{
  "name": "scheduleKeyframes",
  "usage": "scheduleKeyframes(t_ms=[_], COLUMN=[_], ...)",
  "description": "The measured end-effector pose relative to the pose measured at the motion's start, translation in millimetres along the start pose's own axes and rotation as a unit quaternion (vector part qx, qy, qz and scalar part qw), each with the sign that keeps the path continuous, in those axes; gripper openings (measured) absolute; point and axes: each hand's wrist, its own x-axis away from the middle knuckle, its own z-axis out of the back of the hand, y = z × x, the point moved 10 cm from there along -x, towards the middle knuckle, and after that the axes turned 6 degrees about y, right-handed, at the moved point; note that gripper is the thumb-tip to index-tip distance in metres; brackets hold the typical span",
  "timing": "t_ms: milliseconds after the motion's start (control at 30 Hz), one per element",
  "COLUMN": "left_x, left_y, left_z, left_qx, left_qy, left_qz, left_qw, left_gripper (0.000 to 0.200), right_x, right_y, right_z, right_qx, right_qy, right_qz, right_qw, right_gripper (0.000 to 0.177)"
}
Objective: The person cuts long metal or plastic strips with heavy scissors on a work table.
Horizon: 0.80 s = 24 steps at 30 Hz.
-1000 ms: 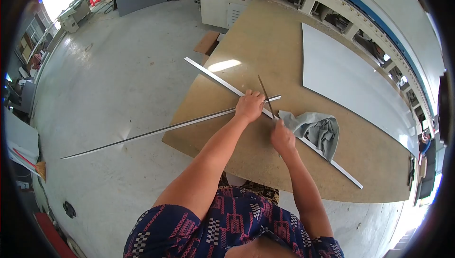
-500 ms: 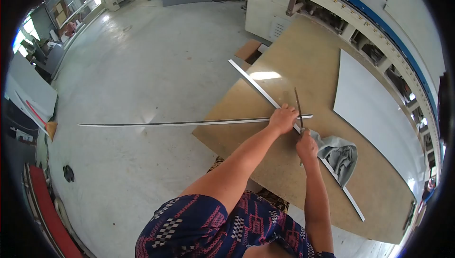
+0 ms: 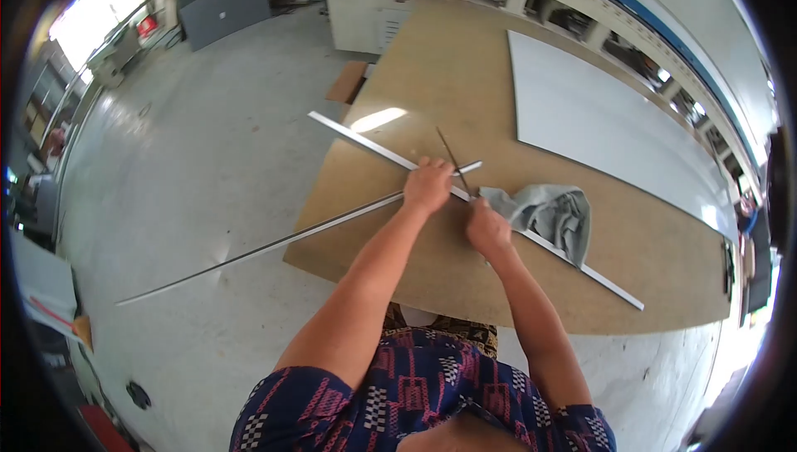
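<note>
My left hand [image 3: 430, 185] is closed over the crossing of two thin strips on the brown board, pressing on them. One is a long dark-edged strip [image 3: 332, 221] that runs out past the board's edge to the lower left. The other, a white strip [image 3: 365, 141], lies diagonally across the board. My right hand [image 3: 488, 228] is wrapped round the handle of a narrow dark tool, seen edge-on, that looks like a hacksaw [image 3: 448, 150]. Its blade crosses the strips just right of my left hand. A grey cloth [image 3: 552, 211] lies crumpled over the white strip.
The brown board [image 3: 432, 53] forms the work surface. A white panel [image 3: 598, 124] lies on its far right part, beside a large machine [image 3: 361, 8]. A cardboard box [image 3: 347, 83] stands by the board's left edge. Grey floor [image 3: 183, 153] spreads to the left.
The camera view has turned, so the board and strips appear shifted left and rotated. Both hands keep their places at the strips, and the tool still lies across them.
</note>
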Motion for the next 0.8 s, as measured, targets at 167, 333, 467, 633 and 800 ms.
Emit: scheduleKeyframes(t_ms=[167, 333, 467, 633, 800], left_x=[-2, -2, -2, -3, -4], left_y=[3, 3, 4, 8, 8], left_z=[1, -3, -5, 0, -1], left_qx=[-0.004, -0.01, -0.039, -0.033, -0.019], left_qy=[-0.007, -0.016, -0.02, -0.02, -0.02], left_qz=[-0.006, -0.001, -0.012, -0.017, -0.009], left_qw=[1.0, 1.0, 0.999, 0.999, 1.0], left_gripper=[0.011, 0.01, 0.011, 0.012, 0.013], right_x=[43, 39, -5, 2, 55], right_y=[18, 32, -7, 2, 29], right_z=[8, -24, 10, 6, 11], right_qx=[0.004, -0.01, -0.082, -0.085, -0.053], right_qy=[-0.036, -0.007, 0.018, 0.036, -0.037], right_qz=[0.006, 0.055, -0.007, 0.007, -0.02], right_qw=[0.999, 0.998, 0.996, 0.996, 0.998], right_gripper=[0.028, 0.029, 0.025, 0.025, 0.026])
